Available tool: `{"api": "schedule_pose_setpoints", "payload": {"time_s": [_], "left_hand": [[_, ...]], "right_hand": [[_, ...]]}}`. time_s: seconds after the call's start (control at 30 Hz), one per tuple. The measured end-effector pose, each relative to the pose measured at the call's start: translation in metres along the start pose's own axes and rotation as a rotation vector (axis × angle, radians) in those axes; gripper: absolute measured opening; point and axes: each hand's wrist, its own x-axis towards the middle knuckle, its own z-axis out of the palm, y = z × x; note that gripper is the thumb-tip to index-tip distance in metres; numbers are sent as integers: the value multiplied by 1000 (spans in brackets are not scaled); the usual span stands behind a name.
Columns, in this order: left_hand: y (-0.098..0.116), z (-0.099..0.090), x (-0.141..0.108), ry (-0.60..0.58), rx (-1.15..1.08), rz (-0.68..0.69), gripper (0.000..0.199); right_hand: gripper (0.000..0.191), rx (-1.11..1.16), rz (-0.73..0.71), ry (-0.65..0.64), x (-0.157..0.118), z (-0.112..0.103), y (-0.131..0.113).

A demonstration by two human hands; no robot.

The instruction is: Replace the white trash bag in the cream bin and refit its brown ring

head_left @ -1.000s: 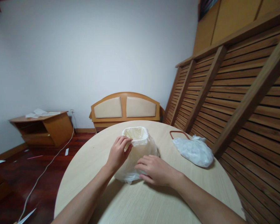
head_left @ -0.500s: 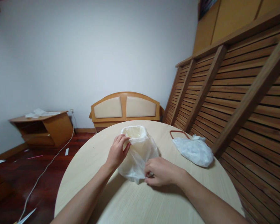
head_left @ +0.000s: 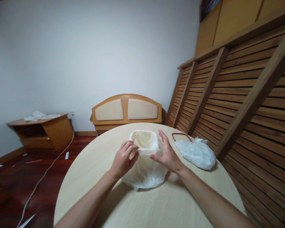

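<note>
Pale yellow, round-cornered bin (head_left: 146,163), dressed in a thin, translucent white plastic liner (head_left: 147,180), is the item under both hands. It stands upright, mouth up, near the middle of a round, light wood-grain worktop (head_left: 90,164).

The left hand (head_left: 124,160) has its fingers bent over the near left corner of the rim, thumb just below. Whether they pinch the plastic or merely rest on it cannot be told. The position appears chosen to steady that corner. The right hand (head_left: 168,158) is spread wide, gripping nothing: thumb at the near right corner, fingers raised beside the right wall. Contact there is uncertain; the spread would suit bracing that side.

The liner is folded outward over the rim, presumably to hold it in place, and its loose skirt gathers on the worktop around the base.

Farther right, apart from the bin, lies a white plastic bag, knotted and bulging (head_left: 196,153), probably set aside to leave working room. Behind it, a reddish-brown, rounded frame (head_left: 180,133) lies partly hidden. A slatted brown wooden panel (head_left: 228,95) leans beyond.
</note>
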Motion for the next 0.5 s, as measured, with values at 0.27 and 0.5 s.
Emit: {"api": "schedule_pose_setpoints", "payload": {"time_s": [0.27,0.5], "left_hand": [[16,5,-1,-13,-82,67,18],[18,-8,0,49,-228,-88,23]], "right_hand": [[131,214,6,-138,-2,-4,15],[136,304,58,-235,-1,-6,14]]}}
